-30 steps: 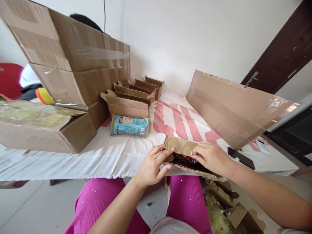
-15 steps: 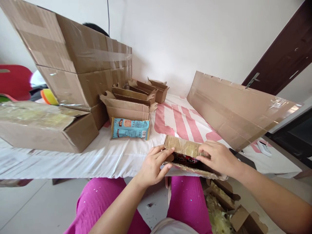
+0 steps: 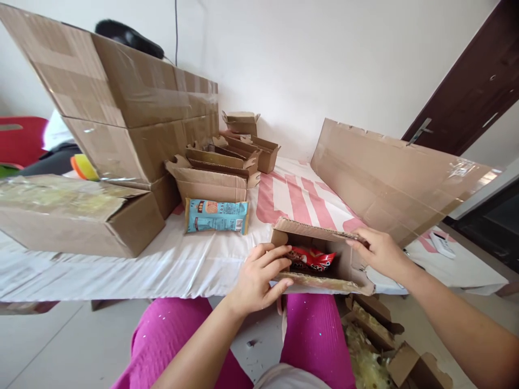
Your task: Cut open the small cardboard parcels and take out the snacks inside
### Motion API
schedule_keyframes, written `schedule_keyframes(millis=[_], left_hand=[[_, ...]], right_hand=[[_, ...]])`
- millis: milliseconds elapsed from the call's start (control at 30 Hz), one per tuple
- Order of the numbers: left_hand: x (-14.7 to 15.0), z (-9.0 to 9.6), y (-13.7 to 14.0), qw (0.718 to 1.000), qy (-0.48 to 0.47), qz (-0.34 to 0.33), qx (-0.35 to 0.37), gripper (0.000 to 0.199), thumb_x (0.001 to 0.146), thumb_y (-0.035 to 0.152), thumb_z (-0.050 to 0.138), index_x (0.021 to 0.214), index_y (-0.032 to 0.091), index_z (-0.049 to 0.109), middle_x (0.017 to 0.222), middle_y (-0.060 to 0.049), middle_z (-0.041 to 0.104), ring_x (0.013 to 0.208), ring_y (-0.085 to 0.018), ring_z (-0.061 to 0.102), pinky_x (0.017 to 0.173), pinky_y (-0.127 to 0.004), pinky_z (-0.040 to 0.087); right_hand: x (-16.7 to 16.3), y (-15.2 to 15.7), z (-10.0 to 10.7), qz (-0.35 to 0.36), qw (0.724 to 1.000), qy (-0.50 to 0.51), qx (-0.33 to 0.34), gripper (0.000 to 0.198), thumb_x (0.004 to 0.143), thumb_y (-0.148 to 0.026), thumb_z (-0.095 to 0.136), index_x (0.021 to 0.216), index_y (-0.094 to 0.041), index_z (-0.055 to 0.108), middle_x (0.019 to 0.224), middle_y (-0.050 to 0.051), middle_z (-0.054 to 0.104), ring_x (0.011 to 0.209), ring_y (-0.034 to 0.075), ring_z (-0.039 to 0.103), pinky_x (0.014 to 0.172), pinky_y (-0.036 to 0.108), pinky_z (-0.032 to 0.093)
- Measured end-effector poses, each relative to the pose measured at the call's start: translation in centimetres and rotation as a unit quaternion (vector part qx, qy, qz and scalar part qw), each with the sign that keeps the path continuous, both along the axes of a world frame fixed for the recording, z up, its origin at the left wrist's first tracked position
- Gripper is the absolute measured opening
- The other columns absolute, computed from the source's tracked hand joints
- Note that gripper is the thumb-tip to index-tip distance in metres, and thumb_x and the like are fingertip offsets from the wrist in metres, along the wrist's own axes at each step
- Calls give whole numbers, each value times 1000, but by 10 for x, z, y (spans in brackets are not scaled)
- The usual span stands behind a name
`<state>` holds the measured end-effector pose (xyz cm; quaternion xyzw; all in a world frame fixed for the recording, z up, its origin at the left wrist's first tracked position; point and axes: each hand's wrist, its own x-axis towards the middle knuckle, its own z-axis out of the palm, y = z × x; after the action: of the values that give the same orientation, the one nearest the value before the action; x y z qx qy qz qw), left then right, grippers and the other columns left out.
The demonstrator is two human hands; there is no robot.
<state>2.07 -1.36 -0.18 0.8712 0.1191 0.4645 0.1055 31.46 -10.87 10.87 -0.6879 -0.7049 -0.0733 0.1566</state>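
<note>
An open cardboard box stands at the table's front edge, before my lap. Inside it lies a shiny red snack packet, its left end hidden by my fingers. My left hand grips the box's left end, fingers over the rim and thumb along the front edge. With fingers bent round the far flap's right end, my right hand holds that flap raised. A blue snack packet leans upright to the left, against the nearest of several small open cartons.
Large taped boxes are stacked at the left, with a long carton before them. A big cardboard panel stands at the right. Torn cartons lie on the floor. Someone's dark hair shows behind the stack.
My right hand has moved right and pulled the flap up and back, uncovering the red packet. Behind the stack, the other person has shifted left, and another open carton shows at the back.
</note>
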Motion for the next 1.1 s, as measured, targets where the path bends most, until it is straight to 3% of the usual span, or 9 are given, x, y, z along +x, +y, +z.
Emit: schedule_keyframes(millis=[100, 233, 367, 433, 500, 700, 867, 1000, 1100], left_hand=[[-3, 6, -4, 1000, 6, -25, -11, 23, 89, 40, 57, 89, 21, 68, 125, -10, 64, 112, -28, 51, 96, -46, 44], [-5, 7, -4, 999, 30, -20, -26, 16, 84, 36, 62, 85, 21, 69, 132, -9, 58, 129, -33, 40, 104, -53, 40], [-3, 0, 2, 997, 68, 4, -38, 28, 71, 18, 66, 98, 20, 69, 150, -12, 38, 139, -39, 28, 107, -60, 35], [-1, -4, 4, 996, 70, 19, -45, 37, 69, 14, 66, 105, 19, 67, 155, -14, 26, 141, -40, 25, 107, -62, 34], [2, -7, 5, 996, 63, 38, -56, 42, 69, 10, 65, 110, 20, 67, 159, -13, 17, 144, -41, 21, 109, -63, 31], [6, -18, 10, 993, 34, 44, -105, 47, 74, 4, 60, 117, 22, 64, 161, -11, 11, 145, -37, 24, 109, -59, 38], [11, -30, 13, 990, -8, 39, -133, 39, 79, 8, 61, 115, 21, 62, 160, -14, 16, 142, -35, 33, 103, -53, 46], [9, -29, 12, 983, -30, 69, -169, 37, 76, 5, 58, 110, 18, 62, 157, -17, 22, 135, -35, 43, 101, -53, 47], [-2, -19, 12, 975, -23, 104, -195, 41, 70, -1, 52, 104, 19, 62, 153, -15, 32, 134, -32, 45, 101, -51, 47]], right_hand=[[16, 22, -2, -65, 998, 22, 12, 33, 86, -52, 53, 70, -24, 55, 57, -2, 57, 52, 16, 54, 47, 28, 39], [22, 41, -3, -93, 988, -5, 127, 27, 80, -48, 61, 90, -23, 60, 78, 5, 64, 66, 21, 60, 57, 33, 47], [-9, 30, -2, 63, 971, -78, 217, 20, 88, -31, 54, 105, -22, 61, 102, 11, 63, 89, 24, 62, 80, 40, 51], [-30, 22, -4, 179, 965, -115, 153, 16, 90, -25, 52, 101, -24, 64, 98, 8, 65, 89, 22, 63, 83, 38, 52], [-44, 21, -11, 226, 962, -138, 61, 18, 91, -23, 52, 103, -24, 66, 98, 7, 67, 91, 21, 64, 85, 38, 52], [-34, 48, -38, 83, 978, -174, -82, 58, 75, -38, 75, 126, -16, 59, 131, 19, 58, 110, 35, 63, 92, 51, 53], [-30, 59, -47, 99, 966, -208, -119, 14, 81, -25, 68, 94, -19, 71, 119, 12, 65, 94, 31, 69, 80, 47, 57], [-35, 55, -46, 141, 984, -96, 53, 14, 90, -21, 55, 90, -19, 69, 116, 12, 64, 104, 27, 64, 89, 45, 55], [-35, 47, -38, 140, 959, 22, 244, 15, 91, -24, 53, 96, -20, 67, 117, 14, 60, 110, 26, 61, 95, 45, 51]])
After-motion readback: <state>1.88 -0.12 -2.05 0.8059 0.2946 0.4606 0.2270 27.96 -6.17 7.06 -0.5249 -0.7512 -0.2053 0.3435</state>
